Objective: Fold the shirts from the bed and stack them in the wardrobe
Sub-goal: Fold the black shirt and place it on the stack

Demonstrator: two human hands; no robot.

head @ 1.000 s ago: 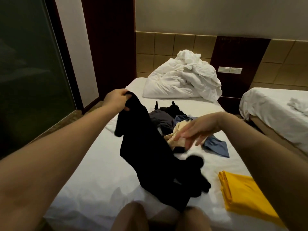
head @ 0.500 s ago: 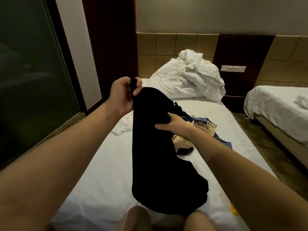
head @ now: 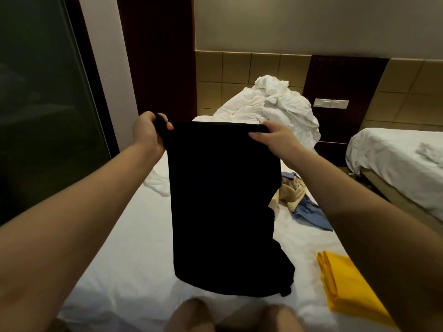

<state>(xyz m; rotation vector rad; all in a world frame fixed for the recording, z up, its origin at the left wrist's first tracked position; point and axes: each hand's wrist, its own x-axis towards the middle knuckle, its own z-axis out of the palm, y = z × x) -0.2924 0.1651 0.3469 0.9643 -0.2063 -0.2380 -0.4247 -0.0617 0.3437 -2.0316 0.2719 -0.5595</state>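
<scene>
A black shirt [head: 223,207] hung upright, its top edge stretched between the left hand [head: 148,133] and the right hand [head: 273,137], which both gripped it. Below the right hand a crumpled beige shirt [head: 291,192] lay touching a blue shirt [head: 311,214]. Lower still lay a folded yellow shirt [head: 345,288].

The black shirt [head: 223,207], held up spread, is so dark that its sleeves, collar and folds cannot be made out. It hides the middle of the bed [head: 134,248] and most of the clothes pile. Only a beige garment [head: 291,191] and a blue garment [head: 311,214] show past its right edge. The right forearm [head: 359,212] covers part of the folded yellow shirt [head: 345,281]. The second bed [head: 395,159] is cut off by the right edge, the knees [head: 189,315] by the bottom edge.
</scene>
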